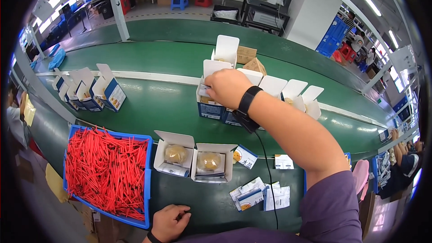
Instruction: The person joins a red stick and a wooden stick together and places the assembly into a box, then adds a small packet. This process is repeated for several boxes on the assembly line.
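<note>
Right hand (227, 87) at twelve o'clock, pinching a white slip into an open blue carton (208, 103); left hand (170, 221) curled empty on worktop (211, 200) at six. Risk: nudging neighbouring cartons (288, 94) over.

We wear a short purple sleeve of soft knit cloth (330, 207) on our right arm, ending just past the elbow, and the same purple cloth runs across the lower edge where our chest lies. Our right hand (227, 87) is bare, with a broad black wristband (247, 103) strapped round its wrist; a thin black cable (267, 171) hangs from the band. Our left hand (170, 222) is bare too, with a narrow black band (154, 237) at its wrist.
</note>
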A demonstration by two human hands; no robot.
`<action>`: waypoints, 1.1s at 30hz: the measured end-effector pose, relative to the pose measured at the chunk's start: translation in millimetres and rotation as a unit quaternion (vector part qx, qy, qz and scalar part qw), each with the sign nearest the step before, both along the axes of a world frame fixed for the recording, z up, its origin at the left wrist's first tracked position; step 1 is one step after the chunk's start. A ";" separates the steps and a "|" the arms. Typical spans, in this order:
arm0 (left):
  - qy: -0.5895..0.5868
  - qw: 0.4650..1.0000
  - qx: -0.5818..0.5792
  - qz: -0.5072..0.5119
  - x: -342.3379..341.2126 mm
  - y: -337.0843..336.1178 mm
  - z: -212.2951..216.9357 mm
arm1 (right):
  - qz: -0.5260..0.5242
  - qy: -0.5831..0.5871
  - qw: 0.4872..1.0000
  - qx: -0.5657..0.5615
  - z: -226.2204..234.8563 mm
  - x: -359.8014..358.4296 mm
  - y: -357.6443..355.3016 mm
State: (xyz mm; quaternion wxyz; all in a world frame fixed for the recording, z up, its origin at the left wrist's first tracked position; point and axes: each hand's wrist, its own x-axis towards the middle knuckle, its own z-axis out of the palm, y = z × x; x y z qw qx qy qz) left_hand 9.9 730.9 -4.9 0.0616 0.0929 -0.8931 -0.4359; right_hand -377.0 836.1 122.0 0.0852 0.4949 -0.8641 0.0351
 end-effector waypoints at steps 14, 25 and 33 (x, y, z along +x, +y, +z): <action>0.007 1.000 0.016 0.002 -1.0 -4.1 -2.7 | 0.050 0.026 0.985 0.163 -33.0 0.4 -7.5; 0.020 0.999 0.021 -0.032 11.1 -8.2 -4.9 | 0.020 0.126 0.989 0.076 -14.6 -76.1 -97.9; 0.037 0.998 0.032 -0.045 2.5 -20.1 -17.2 | -0.050 0.035 0.992 0.114 -28.2 -105.3 -109.3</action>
